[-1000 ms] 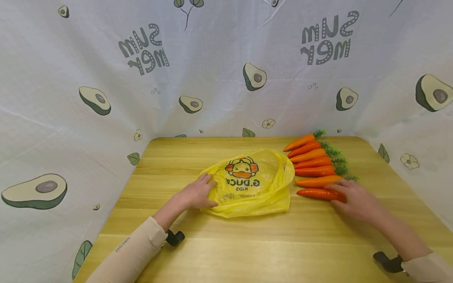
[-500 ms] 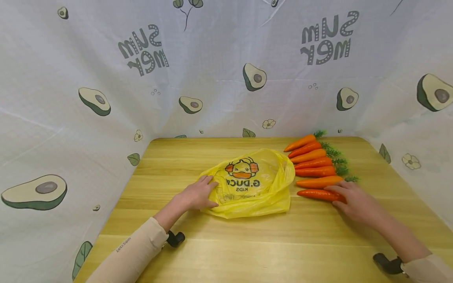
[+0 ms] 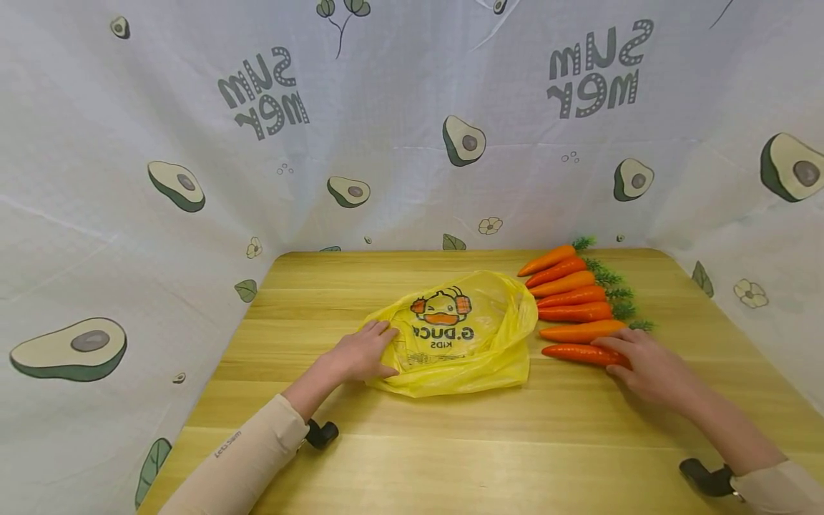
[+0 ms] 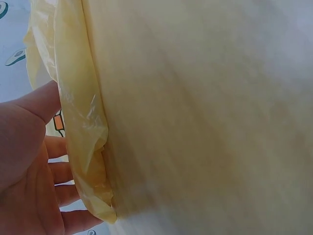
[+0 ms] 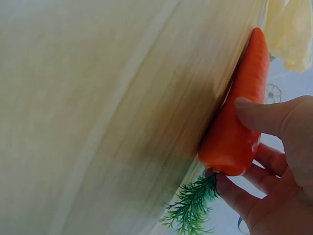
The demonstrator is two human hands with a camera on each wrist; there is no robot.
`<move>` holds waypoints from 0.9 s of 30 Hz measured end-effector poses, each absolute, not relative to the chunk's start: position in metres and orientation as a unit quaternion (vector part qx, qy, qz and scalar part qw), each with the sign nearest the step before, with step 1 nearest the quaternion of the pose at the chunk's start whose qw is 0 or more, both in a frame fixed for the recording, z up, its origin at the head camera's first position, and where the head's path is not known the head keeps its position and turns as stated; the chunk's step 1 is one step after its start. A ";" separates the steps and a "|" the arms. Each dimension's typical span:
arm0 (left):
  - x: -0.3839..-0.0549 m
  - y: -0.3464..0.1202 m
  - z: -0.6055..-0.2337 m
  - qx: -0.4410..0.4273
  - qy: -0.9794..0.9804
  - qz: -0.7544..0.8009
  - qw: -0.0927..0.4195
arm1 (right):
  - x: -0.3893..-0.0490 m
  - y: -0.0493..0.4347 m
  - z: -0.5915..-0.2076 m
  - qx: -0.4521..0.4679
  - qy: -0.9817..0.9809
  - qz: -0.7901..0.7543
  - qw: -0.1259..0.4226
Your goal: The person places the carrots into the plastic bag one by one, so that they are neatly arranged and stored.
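Observation:
A yellow plastic bag [image 3: 479, 357] with a printed duck lies flat on the table, its opening facing the carrots. My left hand [image 3: 363, 354] rests on the bag's left edge with thumb and fingers spread. In the left wrist view, the fingers [image 4: 61, 172] reach past the crumpled yellow edge. To the right, my right hand [image 3: 650, 365] holds the nearest red-orange carrot [image 3: 576, 352] by its thick end. The right wrist view shows the thumb [image 5: 259, 116] on one side of this carrot [image 5: 239, 117] and fingers on the other, beside its green leafy top [image 5: 193, 205].
Several more carrots with green tops, such as an orange carrot [image 3: 573, 330], lie in a row behind the held one, tips close to the bag. The wooden table [image 3: 450, 458] ends at a white curtain [image 3: 386, 143] printed with avocados.
Both hands, the bag and the carrots keep their places. Only a very slight shift of the head view shows.

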State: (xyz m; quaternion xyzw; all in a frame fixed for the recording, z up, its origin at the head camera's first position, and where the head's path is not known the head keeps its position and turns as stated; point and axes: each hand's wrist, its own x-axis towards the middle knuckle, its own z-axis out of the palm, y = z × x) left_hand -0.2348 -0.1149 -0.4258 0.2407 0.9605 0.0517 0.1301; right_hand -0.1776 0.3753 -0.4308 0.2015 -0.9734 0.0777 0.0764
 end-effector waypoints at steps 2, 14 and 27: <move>-0.235 -0.115 -0.427 0.240 0.961 0.053 0.128 | -0.177 0.376 -0.431 0.208 -0.971 0.075 0.090; -0.234 -0.114 -0.426 0.233 0.960 0.057 0.144 | -0.177 0.375 -0.424 0.204 -0.972 0.077 0.092; -0.234 -0.114 -0.426 0.240 0.959 0.055 0.143 | -0.181 0.370 -0.401 0.222 -0.966 0.079 0.104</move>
